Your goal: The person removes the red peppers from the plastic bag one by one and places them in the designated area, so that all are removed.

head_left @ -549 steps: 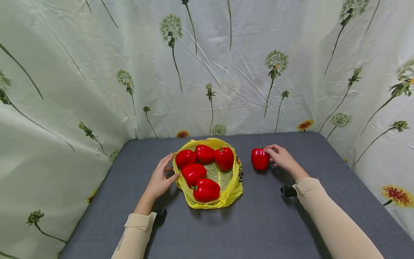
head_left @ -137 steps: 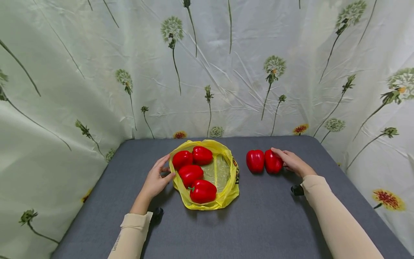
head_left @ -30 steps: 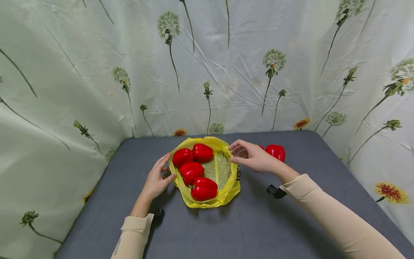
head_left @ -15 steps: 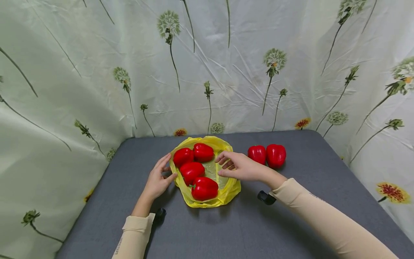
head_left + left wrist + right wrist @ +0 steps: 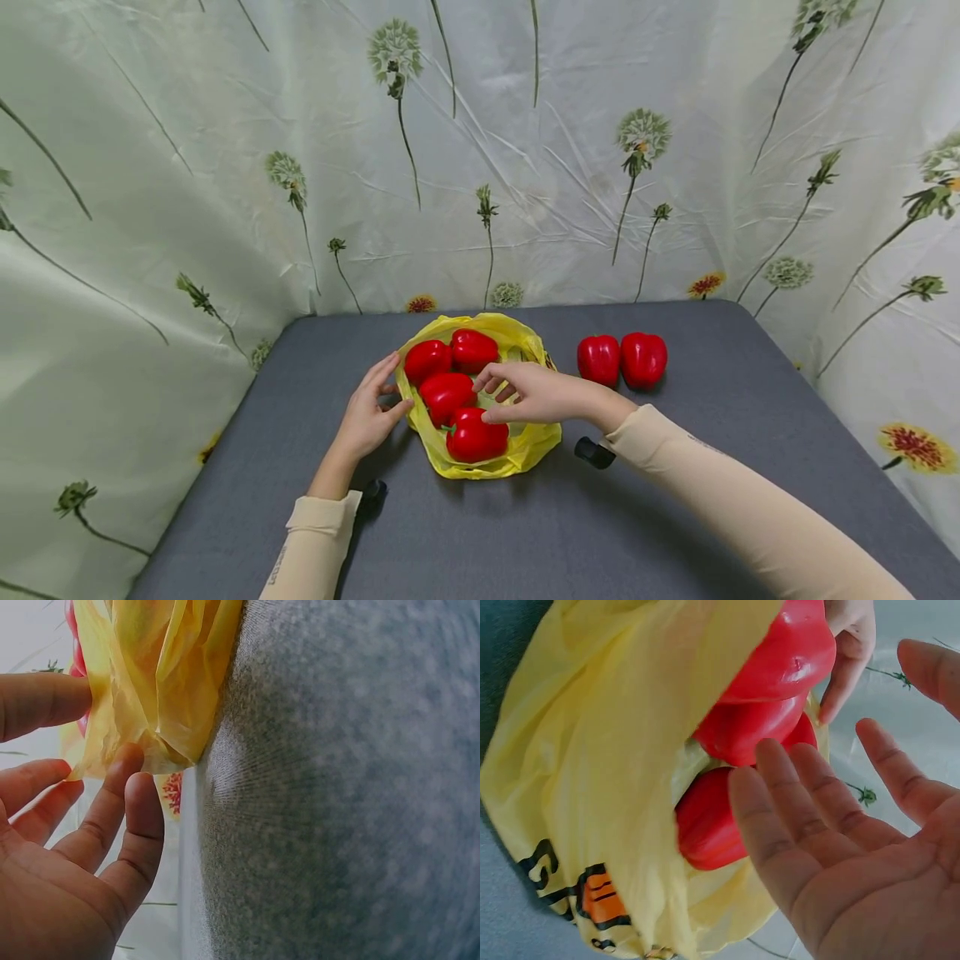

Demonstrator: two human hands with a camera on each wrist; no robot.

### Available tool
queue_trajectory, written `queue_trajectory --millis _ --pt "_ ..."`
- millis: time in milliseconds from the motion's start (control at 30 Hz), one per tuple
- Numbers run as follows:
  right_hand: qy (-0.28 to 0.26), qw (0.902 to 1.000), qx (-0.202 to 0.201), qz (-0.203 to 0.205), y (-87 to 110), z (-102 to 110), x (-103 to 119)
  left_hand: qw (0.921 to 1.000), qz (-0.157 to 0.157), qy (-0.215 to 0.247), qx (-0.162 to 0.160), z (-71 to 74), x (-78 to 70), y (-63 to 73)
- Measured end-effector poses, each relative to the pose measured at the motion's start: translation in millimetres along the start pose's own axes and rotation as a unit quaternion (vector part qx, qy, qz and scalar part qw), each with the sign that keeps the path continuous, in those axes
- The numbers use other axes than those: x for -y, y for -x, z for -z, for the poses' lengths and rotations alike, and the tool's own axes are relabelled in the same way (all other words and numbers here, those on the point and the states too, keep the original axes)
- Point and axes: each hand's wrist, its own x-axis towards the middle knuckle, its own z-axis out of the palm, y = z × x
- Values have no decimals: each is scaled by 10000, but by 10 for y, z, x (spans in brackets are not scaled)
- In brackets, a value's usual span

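Right hand (image 5: 528,392), spread, is hanging over red peppers (image 5: 427,361) in a bag (image 5: 538,443) toward the desk's far edge (image 5: 337,318); left hand (image 5: 367,418), spread, is touching the bag. Peppers are looking light, firm, slick: grip mid-body.

Peppers (image 5: 476,437): smooth, high-gloss, plastic-looking skin. Bag (image 5: 537,438): thin, wrinkled, translucent plastic film. Surface (image 5: 465,542): matt, cloth-like, finely textured. Backdrop (image 5: 555,208): creased sheet with satin sheen. Sleeves (image 5: 735,500): matt, smooth cloth.

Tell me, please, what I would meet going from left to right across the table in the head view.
Left hand, yellow bag, left loose red pepper, right loose red pepper.
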Motion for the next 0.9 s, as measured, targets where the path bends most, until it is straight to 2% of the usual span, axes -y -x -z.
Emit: queue_trajectory --millis 267,500,900 --pt "398 9986 338 -73 -175 -77 56 10000 -50 -39 -49 -7 0 16" --pt "761 9959 438 -233 -236 -124 85 10000 82 47 -1 -6 -8 2" --pt "992 9934 560 -91 -280 -175 67 10000 92 27 9 5 -9 -6"
